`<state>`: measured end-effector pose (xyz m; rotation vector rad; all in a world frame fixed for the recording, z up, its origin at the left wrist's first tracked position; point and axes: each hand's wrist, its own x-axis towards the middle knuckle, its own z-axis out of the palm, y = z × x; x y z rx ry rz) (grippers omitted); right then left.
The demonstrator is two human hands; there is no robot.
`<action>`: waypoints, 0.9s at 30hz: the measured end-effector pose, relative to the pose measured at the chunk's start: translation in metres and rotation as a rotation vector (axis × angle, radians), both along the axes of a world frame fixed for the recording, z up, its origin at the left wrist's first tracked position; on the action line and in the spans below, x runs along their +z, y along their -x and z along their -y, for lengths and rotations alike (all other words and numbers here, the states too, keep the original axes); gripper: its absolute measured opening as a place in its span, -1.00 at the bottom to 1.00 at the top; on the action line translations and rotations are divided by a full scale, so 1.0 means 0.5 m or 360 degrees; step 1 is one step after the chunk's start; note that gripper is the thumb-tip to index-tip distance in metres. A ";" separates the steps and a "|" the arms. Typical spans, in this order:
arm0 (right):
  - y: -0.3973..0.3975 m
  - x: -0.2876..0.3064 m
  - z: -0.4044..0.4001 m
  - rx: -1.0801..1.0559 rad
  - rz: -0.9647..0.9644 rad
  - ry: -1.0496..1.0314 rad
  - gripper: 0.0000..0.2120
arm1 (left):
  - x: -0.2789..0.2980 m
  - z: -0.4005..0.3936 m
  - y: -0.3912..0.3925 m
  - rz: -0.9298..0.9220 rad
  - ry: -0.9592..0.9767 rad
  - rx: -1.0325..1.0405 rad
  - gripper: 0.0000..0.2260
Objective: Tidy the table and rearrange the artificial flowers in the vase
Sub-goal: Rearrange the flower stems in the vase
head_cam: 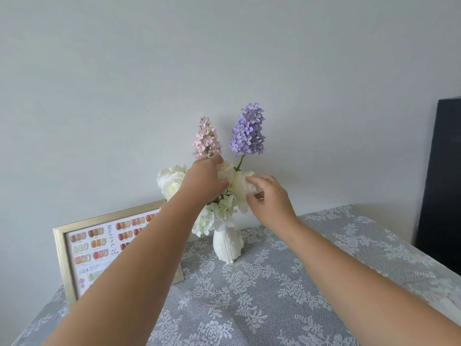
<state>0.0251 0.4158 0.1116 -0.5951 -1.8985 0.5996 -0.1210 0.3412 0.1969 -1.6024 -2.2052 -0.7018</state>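
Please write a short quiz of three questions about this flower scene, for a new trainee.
1. True or false: the white vase lies on its side.
2. Which tall flower stands nearer the left hand: A) the purple flower, B) the pink flower, C) neither?
3. What stands on the lace tablecloth to the left of the vase?

Key:
1. False; it stands upright.
2. B.
3. A gold picture frame showing nail colour samples. The right hand touches a white flower with its fingers.
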 end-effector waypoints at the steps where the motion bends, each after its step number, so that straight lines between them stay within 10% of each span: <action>1: 0.001 -0.003 0.001 -0.0009 -0.0001 -0.0035 -0.67 | -0.001 0.000 0.001 0.0008 0.0008 0.0004 -0.53; 14: -0.008 -0.023 -0.016 -0.0025 0.0066 -0.0054 -0.68 | 0.001 0.019 -0.012 0.0167 0.0088 0.0010 -0.44; 20: -0.021 -0.017 -0.020 -0.0132 -0.0017 -0.0117 -0.59 | 0.022 0.131 0.015 0.0143 -0.0554 -0.0097 -0.62; 27: 0.001 0.013 -0.043 -0.0033 0.0203 0.0068 -0.49 | -0.087 0.182 0.090 0.0780 -0.0490 -0.0047 -0.62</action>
